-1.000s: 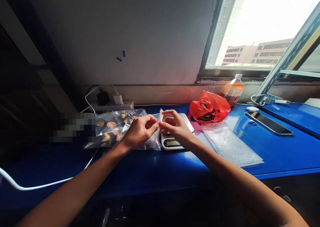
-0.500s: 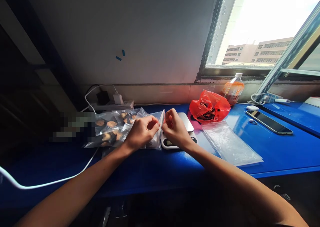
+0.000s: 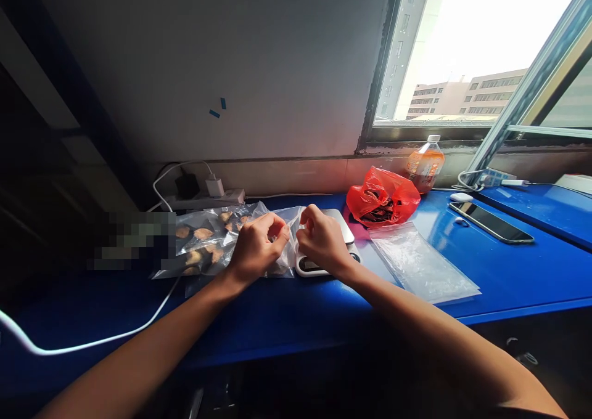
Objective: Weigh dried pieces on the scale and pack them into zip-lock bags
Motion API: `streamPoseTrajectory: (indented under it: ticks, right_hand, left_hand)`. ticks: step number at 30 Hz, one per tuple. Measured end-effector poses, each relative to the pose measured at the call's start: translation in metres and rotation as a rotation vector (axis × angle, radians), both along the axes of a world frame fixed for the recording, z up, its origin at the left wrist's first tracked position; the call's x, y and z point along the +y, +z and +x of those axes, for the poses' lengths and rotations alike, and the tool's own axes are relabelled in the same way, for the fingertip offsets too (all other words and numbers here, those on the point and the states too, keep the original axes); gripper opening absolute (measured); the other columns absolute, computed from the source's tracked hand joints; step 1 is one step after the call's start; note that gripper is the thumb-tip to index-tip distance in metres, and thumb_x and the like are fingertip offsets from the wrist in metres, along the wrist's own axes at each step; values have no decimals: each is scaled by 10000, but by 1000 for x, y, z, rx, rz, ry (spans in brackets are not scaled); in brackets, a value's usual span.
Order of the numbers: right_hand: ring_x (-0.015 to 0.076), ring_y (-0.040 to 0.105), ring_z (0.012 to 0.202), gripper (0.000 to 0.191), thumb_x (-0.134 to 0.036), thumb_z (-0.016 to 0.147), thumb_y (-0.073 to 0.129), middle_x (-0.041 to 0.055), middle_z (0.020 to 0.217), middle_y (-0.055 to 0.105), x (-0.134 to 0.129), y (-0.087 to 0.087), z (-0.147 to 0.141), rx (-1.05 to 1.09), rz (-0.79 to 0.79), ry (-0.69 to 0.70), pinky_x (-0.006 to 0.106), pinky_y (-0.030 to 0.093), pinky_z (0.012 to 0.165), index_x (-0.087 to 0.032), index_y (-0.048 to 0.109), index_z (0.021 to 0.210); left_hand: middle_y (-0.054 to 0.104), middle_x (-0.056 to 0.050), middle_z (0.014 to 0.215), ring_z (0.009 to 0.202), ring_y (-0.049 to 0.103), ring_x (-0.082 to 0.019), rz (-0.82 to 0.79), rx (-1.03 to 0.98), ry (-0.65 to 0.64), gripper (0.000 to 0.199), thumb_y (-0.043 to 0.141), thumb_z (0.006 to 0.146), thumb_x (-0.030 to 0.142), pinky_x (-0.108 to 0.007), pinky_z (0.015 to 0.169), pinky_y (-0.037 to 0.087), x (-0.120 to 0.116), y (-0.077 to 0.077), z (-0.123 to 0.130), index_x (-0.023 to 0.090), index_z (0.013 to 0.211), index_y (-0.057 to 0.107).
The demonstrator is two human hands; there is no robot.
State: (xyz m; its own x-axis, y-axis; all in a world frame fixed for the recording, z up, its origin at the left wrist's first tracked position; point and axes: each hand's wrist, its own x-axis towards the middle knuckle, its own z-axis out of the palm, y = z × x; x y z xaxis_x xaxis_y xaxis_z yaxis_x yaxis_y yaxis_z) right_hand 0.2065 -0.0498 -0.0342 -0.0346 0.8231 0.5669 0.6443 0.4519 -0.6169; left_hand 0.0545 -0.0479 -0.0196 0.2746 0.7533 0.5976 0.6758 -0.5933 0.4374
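Observation:
Between my hands is a clear plastic zip bag (image 3: 287, 260), its top edge pinched from both sides. My left hand (image 3: 259, 241) is closed on the bag's left part, thumb against fingertips. My right hand (image 3: 322, 237) has its fingers curled at the bag's right upper corner, in front of a white kitchen scale (image 3: 341, 225) with a silver plate. What lies inside this bag is mostly hidden by my left hand. Left of it, filled clear bags (image 3: 202, 234) with brown dried slices lie overlapping on the blue table (image 3: 259, 326).
A red plastic bag (image 3: 383, 197) of dark dried pieces stands behind the flat clear bags (image 3: 423, 262). A drink bottle (image 3: 425, 163) stands at the wall. The phone (image 3: 493, 222) and a white earbud case (image 3: 461, 197) lie right. A white cable (image 3: 92, 349) crosses the left side.
The bag's top edge has gone from upright and narrow to drawn out between my hands. My hands stay almost in place; the whole view has shifted slightly.

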Motion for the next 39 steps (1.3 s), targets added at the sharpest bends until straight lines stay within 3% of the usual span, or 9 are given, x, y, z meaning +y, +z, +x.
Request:
streamPoseTrajectory:
  ticks: [6, 12, 17, 25, 28, 33, 36, 39]
  right_hand:
    - [202, 577, 752, 232, -282, 828, 514, 43, 852, 624, -6, 1, 0, -176, 24, 5, 306, 369, 663, -205, 529, 1046]
    - [237, 587, 875, 550, -366, 782, 626, 95, 1046, 616, -12, 9, 3, -212, 38, 9, 342, 414, 720, -196, 457, 1277]
    - [205, 592, 855, 367, -277, 811, 598, 70, 1017, 619, -11, 0, -4, -137, 8, 29, 320, 433, 712, -201, 471, 1146]
    - [234, 540, 950, 97, -233, 820, 609, 58, 948, 651, -4, -4, -1, -305, 53, -6, 345, 448, 804, -182, 626, 901]
    - [254, 506, 1005, 122, -271, 847, 612, 48, 895, 688, -4, -2, 0, -330, 90, 40, 367, 434, 886, -185, 693, 819]
    - [280, 432, 1170, 158, -289, 852, 626, 30, 946, 719, -5, -5, -4, -320, 134, 127, 397, 398, 982, -178, 739, 846]
    - [295, 391, 1220, 189, -306, 864, 608, 35, 970, 717, -6, -6, -6, -347, 146, 150, 416, 389, 988, -176, 744, 880]
    - [307, 376, 1223, 208, -310, 855, 615, 34, 1005, 703, -9, -5, -6, -382, 138, 161, 446, 377, 985, -197, 729, 986]
  left_hand:
    - [654, -17, 704, 671, 604, -158, 42, -15, -27, 153, 550, 818, 300, -265, 633, 462, -1, 2, -2, 183, 728, 591]
    - [667, -23, 728, 697, 622, -169, 59, -25, -8, 142, 548, 819, 292, -273, 650, 471, -1, 4, -4, 179, 754, 604]
    - [673, -25, 727, 695, 623, -169, 24, 0, -1, 156, 536, 827, 302, -263, 620, 451, 2, 3, -4, 176, 774, 612]
    - [605, 17, 629, 605, 566, -138, 29, 24, -75, 116, 517, 759, 227, -261, 625, 428, 3, 5, -8, 180, 664, 563]
    - [573, 14, 582, 584, 523, -144, 42, 41, -71, 156, 479, 731, 207, -277, 606, 401, 3, 7, -10, 180, 585, 529]
    - [554, -11, 560, 613, 517, -167, 57, -27, -126, 219, 405, 723, 185, -314, 636, 411, 1, 10, -14, 191, 519, 484]
    - [584, 0, 649, 663, 556, -164, 39, -117, -142, 90, 437, 698, 165, -304, 667, 450, 2, 10, -14, 195, 653, 509]
    - [614, 23, 736, 702, 601, -161, -42, -136, -99, 277, 480, 658, 144, -289, 676, 483, 7, 8, -15, 209, 924, 520]
